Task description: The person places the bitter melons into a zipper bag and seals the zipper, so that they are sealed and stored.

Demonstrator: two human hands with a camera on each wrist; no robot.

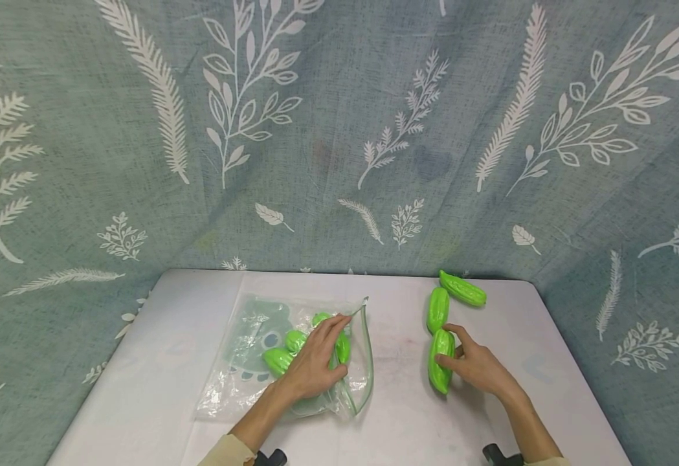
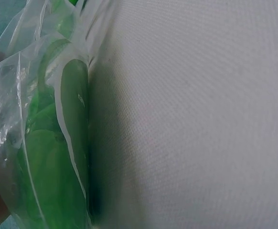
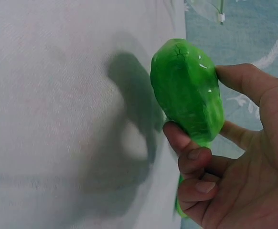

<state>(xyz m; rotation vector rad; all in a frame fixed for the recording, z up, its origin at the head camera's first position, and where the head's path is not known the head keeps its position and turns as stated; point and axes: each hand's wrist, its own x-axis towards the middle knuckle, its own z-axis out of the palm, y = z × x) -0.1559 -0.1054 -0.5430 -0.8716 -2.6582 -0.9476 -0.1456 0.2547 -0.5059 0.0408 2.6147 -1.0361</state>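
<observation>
A: Leafy curtain (image 1: 316, 162), white table (image 1: 400, 421). Head view: right hand (image 1: 481, 367) pinching a green gourd (image 1: 440, 378) at 5 o'clock, long axis 12-to-6, narrow tip at 6. Left hand (image 1: 316, 362) on a clear bag (image 1: 215, 396), fingers fairly straight

B: Left wrist: bag, no readable grip. Right wrist: fingers round the gourd, axis 11-to-5. Probably light, stiff, slick; I'd grab mid-body

- A curtained-off table spot is shown; whether home or workshop cannot be told.
- The white table (image 1: 400, 408) is bordered on three sides by blue-green curtain (image 1: 327, 142) printed with leaves.
</observation>
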